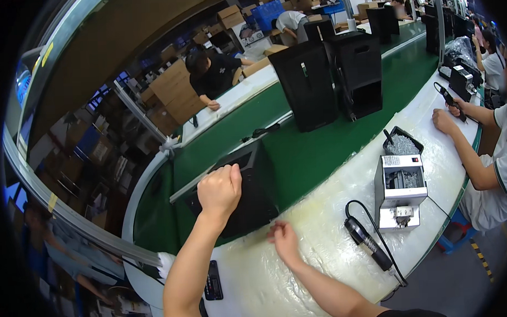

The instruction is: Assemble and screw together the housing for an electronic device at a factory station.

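My left hand is curled into a fist over the near left part of a black box-shaped cabinet; whatever its fingers grip is hidden. The cabinet lies on the green conveyor belt, close to the white bench edge. Low at the cabinet's near right corner is my right hand, fingers loosely apart and nothing visible in them. Whether it touches the cabinet I cannot tell. Beside my left forearm, a small black device rests on the plastic-covered bench.
On the right are a black electric screwdriver with a looped cable, a metal screw feeder and a tray of screws. Two black cabinets stand farther along the belt. A co-worker holds a screwdriver at right; another works across the belt.
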Demonstrator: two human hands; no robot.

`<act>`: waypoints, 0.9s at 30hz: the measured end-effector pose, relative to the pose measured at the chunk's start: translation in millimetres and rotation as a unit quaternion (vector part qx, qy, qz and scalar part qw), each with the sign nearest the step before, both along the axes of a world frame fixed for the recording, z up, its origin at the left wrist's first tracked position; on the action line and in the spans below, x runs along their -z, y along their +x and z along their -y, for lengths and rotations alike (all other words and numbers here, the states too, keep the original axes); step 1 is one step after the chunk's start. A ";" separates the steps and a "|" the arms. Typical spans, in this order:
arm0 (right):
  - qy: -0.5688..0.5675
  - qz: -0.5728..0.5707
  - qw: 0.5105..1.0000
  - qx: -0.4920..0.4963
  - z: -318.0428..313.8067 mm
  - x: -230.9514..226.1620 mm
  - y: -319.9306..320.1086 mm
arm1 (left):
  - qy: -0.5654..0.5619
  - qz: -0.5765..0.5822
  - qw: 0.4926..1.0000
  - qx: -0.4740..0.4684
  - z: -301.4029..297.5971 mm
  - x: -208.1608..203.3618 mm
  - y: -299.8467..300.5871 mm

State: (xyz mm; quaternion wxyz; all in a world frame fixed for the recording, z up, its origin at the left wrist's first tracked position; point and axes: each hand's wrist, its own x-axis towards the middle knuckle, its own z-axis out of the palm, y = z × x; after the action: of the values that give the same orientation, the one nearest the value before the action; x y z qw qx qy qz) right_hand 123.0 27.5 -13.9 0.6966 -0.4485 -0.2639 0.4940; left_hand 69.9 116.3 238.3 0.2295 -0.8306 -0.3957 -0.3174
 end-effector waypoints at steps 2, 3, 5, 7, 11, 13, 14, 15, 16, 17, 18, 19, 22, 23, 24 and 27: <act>-0.004 -0.028 0.999 0.034 -4.5 2.3 6.5 | 0.000 0.001 1.000 -0.013 6.1 8.9 -5.7; -0.003 -0.042 0.998 0.053 -7.1 0.4 10.9 | 0.009 0.014 1.000 -0.005 8.2 10.6 -8.1; -0.014 -0.043 0.997 0.056 -10.7 -4.6 18.5 | 0.012 0.031 0.999 -0.006 11.9 12.8 -15.0; -0.019 -0.050 0.997 0.064 -11.3 -5.7 25.3 | 0.002 0.041 0.999 -0.024 13.5 11.0 -30.6; -0.026 -0.075 0.994 0.077 -14.2 -9.6 34.5 | -0.051 0.188 0.981 0.002 31.1 -13.1 -64.1; -0.036 -0.064 0.993 0.092 -17.3 -10.5 43.5 | -0.097 0.260 0.960 -0.036 54.7 -29.1 -83.5; -0.025 -0.116 0.989 0.092 -16.0 -12.9 42.4 | -0.079 0.311 0.946 -0.048 74.2 -37.7 -96.8; -0.015 -0.162 0.982 0.100 -17.5 -14.7 51.4 | -0.065 0.366 0.927 -0.053 88.3 -40.5 -105.4; -0.006 -0.207 0.972 0.109 -20.2 -16.4 61.4 | -0.044 0.433 0.899 -0.054 100.5 -41.2 -115.5; 0.013 -0.280 0.958 0.061 -21.6 -15.8 72.6 | -0.022 0.499 0.865 -0.059 117.1 -40.9 -130.6; 0.028 -0.351 0.936 0.015 -22.3 -14.1 85.1 | -0.162 0.544 0.823 0.013 139.2 -39.9 -154.2; 0.052 -0.352 0.933 -0.051 -18.5 -21.1 91.7 | -0.292 0.578 0.758 0.080 164.6 -39.2 -185.3; 0.117 -0.339 0.893 -0.271 15.3 -91.8 81.4 | -0.491 0.603 0.556 0.292 194.5 28.7 -256.4; 0.113 -0.267 0.891 -0.349 8.0 -78.3 83.9 | -0.469 0.672 0.520 0.241 205.0 64.9 -274.5; 0.085 -0.221 0.900 -0.366 16.8 -85.3 83.3 | -0.433 0.741 0.479 0.186 219.5 105.6 -297.2; 0.017 0.007 0.925 -0.380 26.6 -98.7 76.9 | -0.324 0.820 0.467 -0.071 233.0 222.0 -336.3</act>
State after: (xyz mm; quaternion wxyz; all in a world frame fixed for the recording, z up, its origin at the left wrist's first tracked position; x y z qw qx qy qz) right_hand 199.9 0.9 84.7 0.4626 -0.3060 -0.4279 0.7136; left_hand -266.5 -116.7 16.3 -0.4635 -0.1737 -0.5350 -0.6847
